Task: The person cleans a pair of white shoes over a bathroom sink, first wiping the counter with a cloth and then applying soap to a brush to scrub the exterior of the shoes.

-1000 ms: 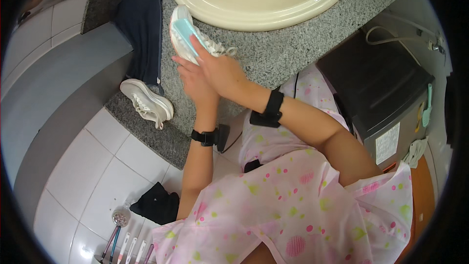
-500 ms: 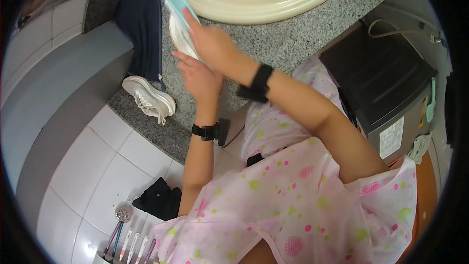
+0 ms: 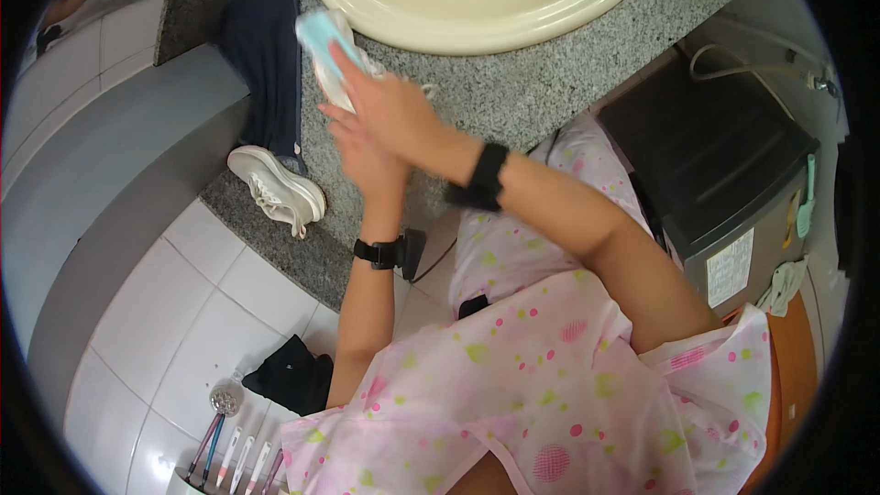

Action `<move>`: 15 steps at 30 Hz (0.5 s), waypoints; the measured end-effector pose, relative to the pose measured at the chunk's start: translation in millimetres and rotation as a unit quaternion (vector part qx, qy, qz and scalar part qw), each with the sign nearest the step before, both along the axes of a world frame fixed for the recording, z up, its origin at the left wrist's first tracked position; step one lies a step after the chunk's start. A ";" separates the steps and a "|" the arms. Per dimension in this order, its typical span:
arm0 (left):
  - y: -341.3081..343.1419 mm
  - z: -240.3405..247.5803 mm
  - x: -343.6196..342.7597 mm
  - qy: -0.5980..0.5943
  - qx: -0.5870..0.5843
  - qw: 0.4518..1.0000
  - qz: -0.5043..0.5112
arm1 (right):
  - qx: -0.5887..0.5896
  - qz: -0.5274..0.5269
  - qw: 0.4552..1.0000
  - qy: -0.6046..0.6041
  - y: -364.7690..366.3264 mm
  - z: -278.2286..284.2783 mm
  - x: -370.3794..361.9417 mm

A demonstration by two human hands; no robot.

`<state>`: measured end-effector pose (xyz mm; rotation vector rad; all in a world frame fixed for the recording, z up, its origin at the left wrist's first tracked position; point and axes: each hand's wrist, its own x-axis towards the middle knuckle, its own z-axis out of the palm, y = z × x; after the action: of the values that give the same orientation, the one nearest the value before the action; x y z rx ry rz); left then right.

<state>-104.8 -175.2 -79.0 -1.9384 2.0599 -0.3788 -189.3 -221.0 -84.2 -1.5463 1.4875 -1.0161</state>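
Note:
Over the counter in front of the sink, my left hand (image 3: 374, 158) grips a white shoe (image 3: 327, 82) from below, and a loose lace shows to its right. My right hand (image 3: 396, 115) lies across it, closed on a flat light-blue block (image 3: 321, 33) with a white edge. The block is pressed against the shoe; blur hides whether it is a sponge or a brush. Much of the shoe is behind my hands. Another white sneaker (image 3: 275, 185) rests on the counter's left edge, its laces hanging loose.
A cream oval sink (image 3: 412, 32) is set into the speckled grey counter (image 3: 541, 82). Dark blue folded cloth (image 3: 266, 73) lies at the counter's left. A black-lidded bin or cabinet (image 3: 706, 137) stands to the right. Below left are a black cloth item (image 3: 291, 376) and several brushes in a holder.
My right hand has moved the light-blue block slightly down and left along the shoe. Both hands have shifted a little, and the shoe's lace now shows to the right.

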 end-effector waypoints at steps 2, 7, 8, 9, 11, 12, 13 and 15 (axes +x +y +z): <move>-6.4 24.4 -10.2 0.150 0.052 0.987 0.025 | 0.126 0.009 0.992 -0.026 -40.2 6.4 -10.2; -1.6 -9.7 12.4 0.053 0.012 0.998 0.024 | 0.177 0.087 0.980 -0.028 14.4 17.9 -7.5; 0.0 -7.9 9.2 0.018 0.008 1.000 0.007 | 0.159 0.072 0.984 -0.029 8.4 25.3 -13.2; -1.4 -0.3 3.0 -0.016 0.003 1.000 -0.011 | 0.145 0.056 0.987 -0.033 6.3 31.5 -13.8; -7.1 18.1 -6.8 0.167 0.057 0.984 0.024 | 0.138 0.027 0.990 -0.029 -20.6 12.7 -15.7; -5.4 17.9 -4.9 0.166 0.058 0.984 0.023 | 0.139 0.015 0.990 -0.024 -23.7 9.1 -13.3; -2.0 15.2 -1.3 0.164 0.057 0.984 0.031 | 0.141 0.004 0.990 -0.019 -23.4 6.8 -10.6; -1.9 -3.3 7.5 0.163 0.045 0.985 0.044 | 0.081 -0.010 0.996 -0.045 16.9 -10.0 9.0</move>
<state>-97.4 -177.1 -82.3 -2.1432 2.1274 0.0567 -180.3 -204.1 -94.3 -1.3571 1.4857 -0.9402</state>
